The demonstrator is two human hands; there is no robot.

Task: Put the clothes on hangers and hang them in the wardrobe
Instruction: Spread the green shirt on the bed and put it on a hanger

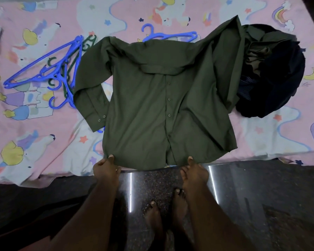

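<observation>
Lying tangled at the upper left of the frame, a pile of hangers (pixel 60 73), blue ones with a few dark green ones among them, rests on the bed (pixel 34 142), which is covered by a pink sheet printed with unicorns, stars and rainbows. The nearest ends of the hangers slip under the left sleeve of the green shirt (pixel 152 105), which is spread front-up across the middle of the bed, buttoned, collar toward the top of the frame and hem at the bed's near edge. One single blue hanger (pixel 170 35) lies just above the collar, partly covered by the shirt's shoulders. At the bottom centre, the left hand (pixel 105 167) pinches the hem at its left corner, thumb on top of the cloth. Just right of it, the right hand (pixel 194 171) grips the hem near the button line, thumb also on top. The shirt's right sleeve is thrown up over a heap of dark clothes (pixel 272 75) at the upper right. Below the hands, bare feet (pixel 163 211) stand on a dark polished floor (pixel 261 196).
</observation>
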